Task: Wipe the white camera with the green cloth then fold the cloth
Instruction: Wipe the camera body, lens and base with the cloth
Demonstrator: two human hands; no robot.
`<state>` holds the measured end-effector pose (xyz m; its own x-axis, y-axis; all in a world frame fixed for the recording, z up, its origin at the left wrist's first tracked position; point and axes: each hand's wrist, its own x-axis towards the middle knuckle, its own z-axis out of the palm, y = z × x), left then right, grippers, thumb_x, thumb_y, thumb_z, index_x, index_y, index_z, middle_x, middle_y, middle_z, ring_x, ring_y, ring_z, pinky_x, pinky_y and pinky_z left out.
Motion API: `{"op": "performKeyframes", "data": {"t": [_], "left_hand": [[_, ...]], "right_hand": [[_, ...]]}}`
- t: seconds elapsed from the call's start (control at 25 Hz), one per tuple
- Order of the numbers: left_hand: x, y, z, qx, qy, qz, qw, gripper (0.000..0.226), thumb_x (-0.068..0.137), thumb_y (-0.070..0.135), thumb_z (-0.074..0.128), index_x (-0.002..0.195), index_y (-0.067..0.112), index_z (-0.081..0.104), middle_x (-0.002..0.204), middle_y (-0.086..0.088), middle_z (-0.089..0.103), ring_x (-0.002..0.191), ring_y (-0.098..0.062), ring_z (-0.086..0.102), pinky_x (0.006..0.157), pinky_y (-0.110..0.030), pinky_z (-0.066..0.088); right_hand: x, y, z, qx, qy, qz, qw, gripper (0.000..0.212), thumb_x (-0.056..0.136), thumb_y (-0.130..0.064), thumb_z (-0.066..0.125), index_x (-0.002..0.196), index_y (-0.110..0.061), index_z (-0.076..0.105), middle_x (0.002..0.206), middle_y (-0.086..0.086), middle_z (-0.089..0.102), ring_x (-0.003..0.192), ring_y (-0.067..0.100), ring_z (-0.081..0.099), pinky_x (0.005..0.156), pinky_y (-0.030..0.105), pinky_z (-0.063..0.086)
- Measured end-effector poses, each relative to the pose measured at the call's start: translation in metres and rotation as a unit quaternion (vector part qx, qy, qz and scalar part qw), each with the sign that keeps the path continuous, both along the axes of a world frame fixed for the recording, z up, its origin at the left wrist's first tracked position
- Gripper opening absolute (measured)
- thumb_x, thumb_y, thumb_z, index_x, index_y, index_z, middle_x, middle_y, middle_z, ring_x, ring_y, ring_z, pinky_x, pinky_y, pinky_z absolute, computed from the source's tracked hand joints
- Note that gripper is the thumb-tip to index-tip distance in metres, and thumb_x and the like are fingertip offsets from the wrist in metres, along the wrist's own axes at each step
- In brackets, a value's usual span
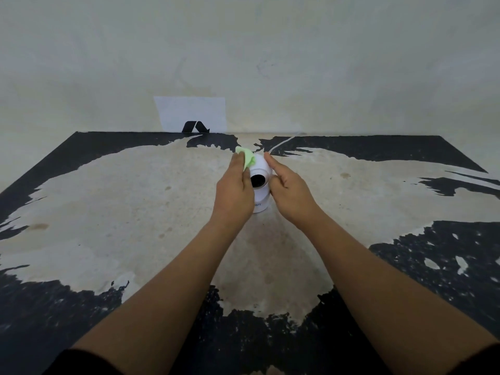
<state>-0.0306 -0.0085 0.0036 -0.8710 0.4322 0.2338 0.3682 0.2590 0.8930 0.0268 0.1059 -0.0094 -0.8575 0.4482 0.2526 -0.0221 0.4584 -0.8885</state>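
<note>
Your left hand [234, 185] presses the green cloth [246, 158] against the upper left side of the white camera [260, 182], fingers closed over the cloth in a firm grip. Your right hand [288, 189] cups the camera's right side, fingers curled against its round head, steadying it. The camera stands upright on the worn, patchy surface [135, 212] between both hands, its dark lens facing you. A white paper [192, 112] leans against the wall behind.
</note>
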Motion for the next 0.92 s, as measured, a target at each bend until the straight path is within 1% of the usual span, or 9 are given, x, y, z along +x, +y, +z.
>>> {"op": "performKeyframes", "data": {"t": [0.12,0.2,0.28,0.4,0.44,0.52,0.64,0.76,0.92], "left_hand": [[0.000,-0.008,-0.012,-0.014,-0.015,0.016,1.000,0.036,0.101,0.023,0.030,0.126,0.012,0.053,0.099,-0.006,0.063,0.094,-0.024,0.059,0.066,-0.021,0.038],[0.003,-0.014,-0.017,-0.039,-0.018,0.019,0.999,0.028,0.100,0.021,0.030,0.095,0.008,0.055,0.078,-0.003,0.057,0.076,-0.022,0.053,0.056,-0.023,0.032],[0.007,-0.023,-0.017,-0.054,-0.026,0.028,0.998,0.029,0.100,0.022,0.032,0.079,0.010,0.048,0.068,0.001,0.049,0.065,-0.018,0.045,0.054,-0.027,0.029],[0.003,-0.036,-0.020,-0.029,-0.053,0.013,0.998,0.033,0.097,0.027,0.035,0.078,0.004,0.050,0.072,-0.012,0.056,0.069,-0.032,0.053,0.063,-0.038,0.046],[0.002,-0.040,-0.020,-0.015,-0.070,-0.004,0.997,0.035,0.095,0.032,0.036,0.083,0.004,0.054,0.080,-0.019,0.062,0.077,-0.040,0.058,0.071,-0.047,0.053],[0.006,-0.046,-0.016,0.004,-0.112,-0.052,0.992,0.035,0.094,0.035,0.038,0.094,0.009,0.061,0.095,-0.023,0.067,0.092,-0.043,0.063,0.084,-0.058,0.053],[0.017,-0.045,-0.007,0.044,-0.166,-0.103,0.980,0.027,0.099,0.025,0.041,0.103,0.020,0.067,0.104,-0.015,0.071,0.099,-0.032,0.067,0.090,-0.050,0.053],[0.022,-0.039,0.000,0.032,-0.169,-0.139,0.975,0.024,0.098,0.023,0.045,0.100,0.019,0.069,0.100,-0.014,0.072,0.088,-0.022,0.067,0.085,-0.042,0.055],[-0.005,-0.039,0.010,-0.020,-0.030,-0.068,0.997,0.020,0.093,0.026,0.052,0.092,0.014,0.068,0.079,-0.003,0.064,0.065,-0.009,0.051,0.068,-0.029,0.043]], "right_hand": [[0.000,-0.001,0.000,0.002,0.000,-0.005,1.000,0.047,0.097,-0.014,0.038,0.143,-0.027,0.037,0.144,-0.003,0.045,0.120,0.002,0.041,0.092,0.007,0.030],[0.000,-0.002,-0.002,0.001,-0.004,-0.005,1.000,0.046,0.098,-0.017,0.038,0.143,-0.028,0.036,0.144,-0.004,0.044,0.119,0.001,0.040,0.091,0.009,0.029],[0.001,-0.001,0.000,0.004,-0.013,-0.003,1.000,0.045,0.099,-0.020,0.038,0.143,-0.029,0.036,0.145,-0.005,0.045,0.119,0.001,0.042,0.095,0.014,0.030],[0.005,-0.004,0.005,0.022,-0.031,0.001,0.999,0.046,0.099,-0.023,0.039,0.144,-0.028,0.033,0.146,-0.005,0.042,0.125,0.007,0.042,0.101,0.019,0.029],[0.008,-0.006,0.005,0.041,-0.022,-0.012,0.999,0.046,0.098,-0.024,0.040,0.144,-0.026,0.034,0.147,-0.004,0.039,0.129,0.009,0.039,0.104,0.021,0.028],[0.019,-0.013,0.000,0.062,0.021,-0.049,0.997,0.043,0.096,-0.028,0.045,0.139,-0.026,0.041,0.142,-0.004,0.043,0.127,0.011,0.043,0.103,0.026,0.035],[0.038,-0.021,-0.008,-0.003,0.028,-0.007,1.000,0.034,0.090,-0.030,0.058,0.125,-0.029,0.054,0.118,-0.007,0.059,0.101,0.007,0.057,0.084,0.027,0.049],[0.046,-0.019,-0.009,-0.069,-0.013,0.034,0.997,0.022,0.087,-0.020,0.065,0.108,-0.027,0.062,0.094,0.004,0.067,0.082,0.020,0.065,0.076,0.039,0.057],[0.038,-0.008,-0.004,-0.088,0.023,-0.049,0.995,0.007,0.089,-0.015,0.061,0.090,-0.021,0.064,0.077,-0.002,0.065,0.070,0.018,0.063,0.069,0.045,0.058]]}}
